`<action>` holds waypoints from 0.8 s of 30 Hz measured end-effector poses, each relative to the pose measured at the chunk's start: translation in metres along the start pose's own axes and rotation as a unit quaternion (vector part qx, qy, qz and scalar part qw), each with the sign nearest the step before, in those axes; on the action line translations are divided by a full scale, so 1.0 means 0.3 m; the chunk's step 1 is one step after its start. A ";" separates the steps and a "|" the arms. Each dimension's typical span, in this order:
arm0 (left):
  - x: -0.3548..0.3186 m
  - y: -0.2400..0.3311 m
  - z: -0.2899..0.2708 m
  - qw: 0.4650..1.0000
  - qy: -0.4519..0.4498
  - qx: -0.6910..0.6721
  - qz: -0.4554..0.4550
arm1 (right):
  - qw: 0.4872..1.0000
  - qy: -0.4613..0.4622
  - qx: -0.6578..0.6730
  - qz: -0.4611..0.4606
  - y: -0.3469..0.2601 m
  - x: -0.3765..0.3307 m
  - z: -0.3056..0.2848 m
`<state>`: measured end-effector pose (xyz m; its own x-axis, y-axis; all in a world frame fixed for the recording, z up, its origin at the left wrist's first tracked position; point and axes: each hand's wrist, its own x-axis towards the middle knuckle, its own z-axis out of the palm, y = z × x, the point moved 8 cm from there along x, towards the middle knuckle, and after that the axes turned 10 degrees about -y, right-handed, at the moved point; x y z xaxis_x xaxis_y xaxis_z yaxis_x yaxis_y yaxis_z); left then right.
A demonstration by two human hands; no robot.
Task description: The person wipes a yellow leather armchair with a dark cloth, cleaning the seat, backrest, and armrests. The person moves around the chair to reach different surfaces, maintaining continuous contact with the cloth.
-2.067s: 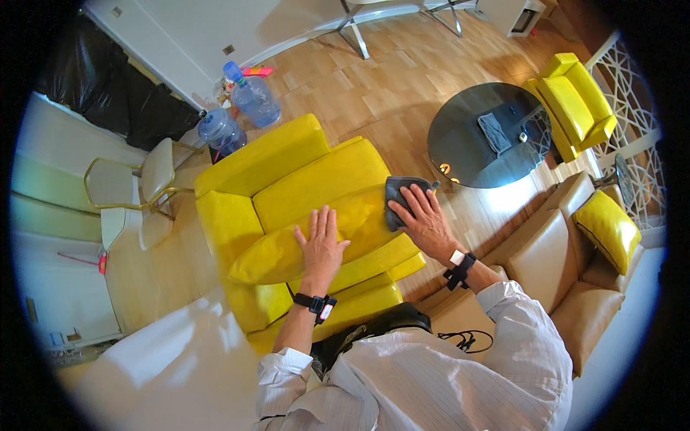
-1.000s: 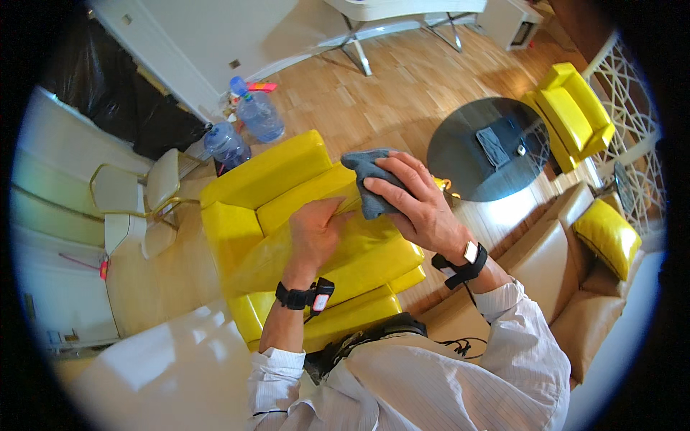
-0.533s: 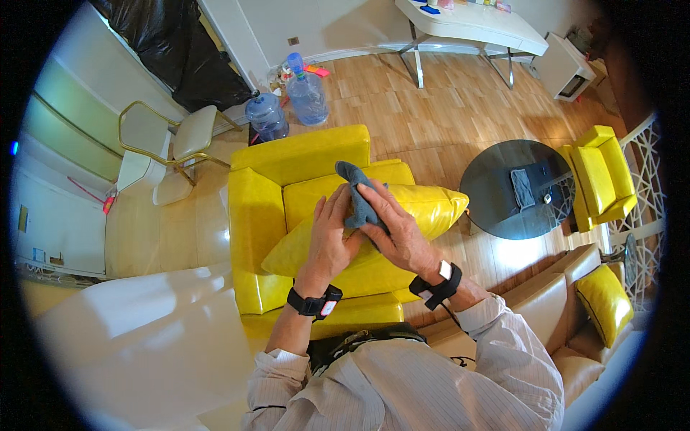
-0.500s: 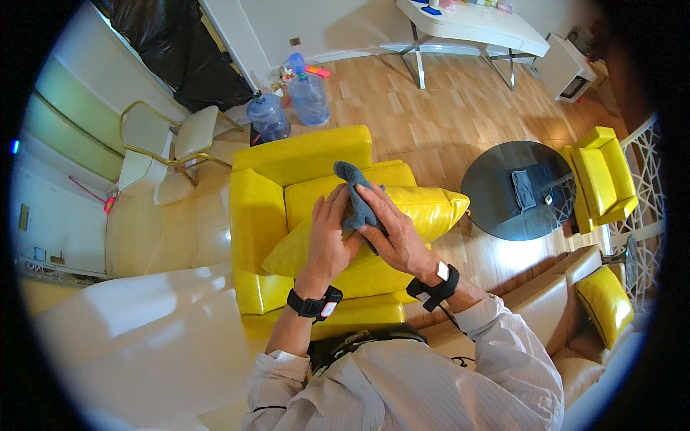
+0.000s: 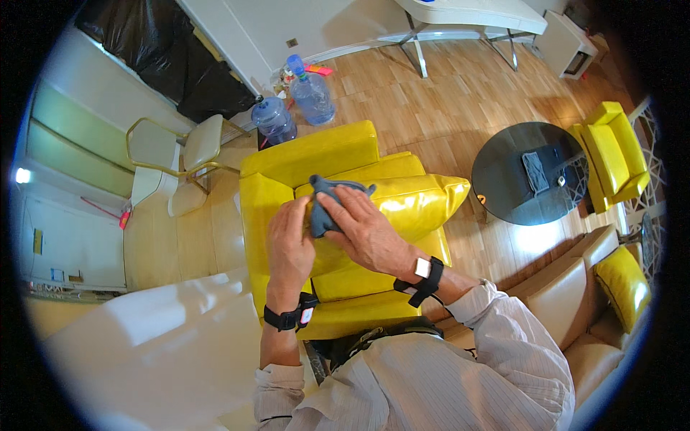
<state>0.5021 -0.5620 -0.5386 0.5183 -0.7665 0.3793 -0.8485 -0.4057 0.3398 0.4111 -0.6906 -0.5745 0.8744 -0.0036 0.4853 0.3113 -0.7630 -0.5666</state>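
- I am pressing a grey-blue cloth (image 5: 327,208) on a glossy yellow cushion (image 5: 402,205).
- My white shirt sleeve (image 5: 517,345) is showing fine stripes.
- A dark round table (image 5: 503,179) is standing right.

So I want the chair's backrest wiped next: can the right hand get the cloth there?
Probably yes: the right hand holds the cloth on the cushion, right below the backrest, nothing between.

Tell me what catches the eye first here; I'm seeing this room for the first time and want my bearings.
The glossy bright yellow armchair fills the centre, a shiny yellow cushion lying across it. Over the cushion, the right hand presses a dark grey cloth while the left hand rests beside it. To the right stands a round dark glass table; two blue water jugs stand behind the chair.
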 end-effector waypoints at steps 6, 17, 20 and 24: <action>-0.015 -0.019 -0.053 0.999 -0.005 0.036 -0.021 | 0.997 -0.021 -0.057 0.044 0.180 -0.134 -0.061; 0.068 0.217 0.064 0.960 -0.178 0.214 0.014 | 0.998 -0.021 -0.050 0.041 0.146 -0.171 0.009; 0.075 0.210 0.130 0.952 -0.189 0.241 0.004 | 0.997 -0.028 -0.055 0.044 0.167 -0.186 0.008; 0.026 0.132 0.131 0.966 -0.147 0.212 0.021 | 0.994 -0.025 -0.078 0.076 0.241 -0.252 -0.027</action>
<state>0.4684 -0.6038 -0.5561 0.4821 -0.8701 0.1027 -0.8680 -0.4903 -0.0783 0.3645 -0.7507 -0.6466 0.9255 -0.0972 0.3661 0.1163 -0.8468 -0.5190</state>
